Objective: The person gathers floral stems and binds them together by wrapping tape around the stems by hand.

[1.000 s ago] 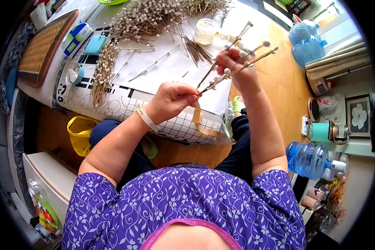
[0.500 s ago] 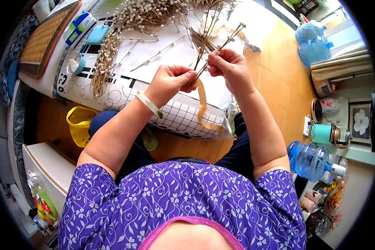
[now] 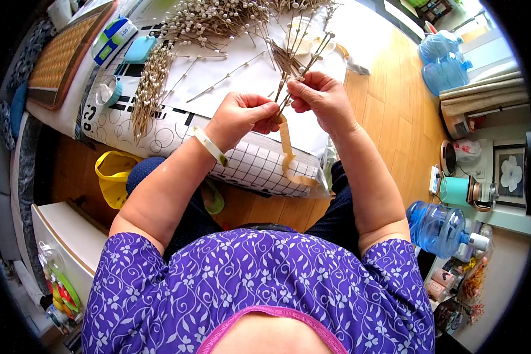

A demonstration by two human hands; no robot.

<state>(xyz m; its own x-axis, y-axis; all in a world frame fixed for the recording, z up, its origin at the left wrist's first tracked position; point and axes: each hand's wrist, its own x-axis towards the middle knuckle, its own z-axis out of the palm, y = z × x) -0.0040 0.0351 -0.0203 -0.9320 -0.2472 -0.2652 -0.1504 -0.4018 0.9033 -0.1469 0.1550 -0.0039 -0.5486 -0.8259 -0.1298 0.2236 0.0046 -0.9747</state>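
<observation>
Thin brown stems with small white buds [image 3: 317,54] stand upright between my two hands. My left hand [image 3: 246,118] pinches their lower ends between thumb and fingers. From that grip a strip of tan tape [image 3: 287,147] hangs down over the table's front edge. My right hand [image 3: 324,101] is closed on a budded stem just above and to the right, its fingertips close to the left ones. Loose budded stems [image 3: 225,77] lie on the white paper [image 3: 209,97] beyond my left hand.
A large pile of budded stems [image 3: 218,23] covers the back of the table, with another bundle [image 3: 147,88] at left. Nearby are a teal box [image 3: 140,49] and a teal-rimmed round container [image 3: 108,91]. Blue water jugs [image 3: 445,72] stand on the wooden floor at right.
My right hand has moved slightly down and left, closer to my left hand. The stem it holds now stands nearer to the others. My left hand stays almost in place.
</observation>
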